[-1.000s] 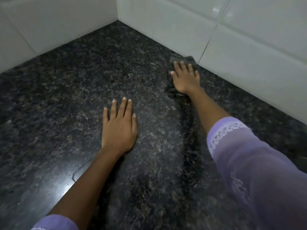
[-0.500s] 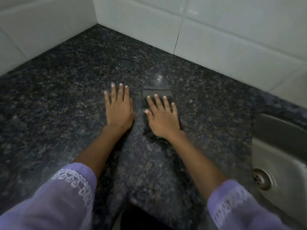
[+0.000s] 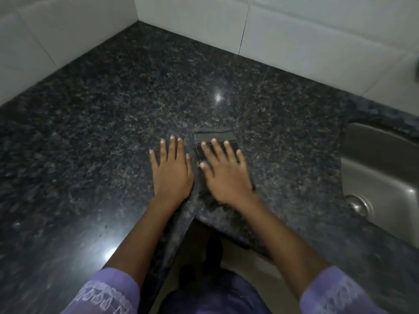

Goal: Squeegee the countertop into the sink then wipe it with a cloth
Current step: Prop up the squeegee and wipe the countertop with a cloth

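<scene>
Cloth [image 3: 214,138] dragged nearer counter edge | right hand [image 3: 226,175] flat on it | left hand [image 3: 172,171] flat on countertop [image 3: 113,123]

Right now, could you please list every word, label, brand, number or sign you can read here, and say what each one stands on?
None: no readable text appears in this view.
The white pattern on the purple sleeve is embroidery, not lettering.
The cloth under the right hand, the countertop, the wall tiles and the sink show no label or brand.
</scene>
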